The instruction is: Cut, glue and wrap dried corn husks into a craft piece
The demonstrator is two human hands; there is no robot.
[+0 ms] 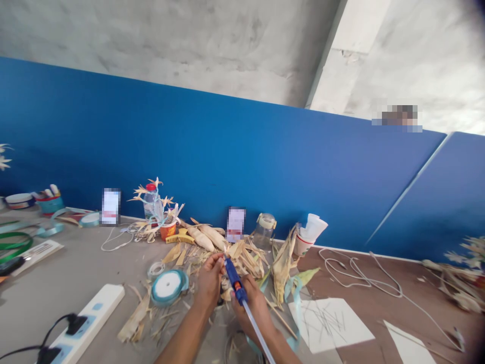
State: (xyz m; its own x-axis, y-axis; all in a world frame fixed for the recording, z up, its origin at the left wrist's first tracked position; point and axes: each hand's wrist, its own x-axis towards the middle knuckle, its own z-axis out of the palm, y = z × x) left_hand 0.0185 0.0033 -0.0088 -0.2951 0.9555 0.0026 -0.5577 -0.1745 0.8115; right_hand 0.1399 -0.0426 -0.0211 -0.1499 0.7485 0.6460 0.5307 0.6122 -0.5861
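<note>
In the middle of the head view my right hand (252,303) is wrapped round a blue hot glue gun (234,279). A long translucent glue stick (257,331) runs out of its back end. My left hand (210,277) is just left of the nozzle, fingertips pinched together on a small pale piece too small to name. Beyond both hands lies a heap of dried corn husks (250,255). A roll of light blue ribbon (166,287) rests left of my left wrist, near a small roll of clear tape (155,270).
A white power strip (91,318) with black plugs lies front left. White paper (333,323) holding thin wire pieces is at right. A glass jar (264,230), a paper cup (303,243) and a red-capped bottle (150,202) stand along the blue partition (227,151).
</note>
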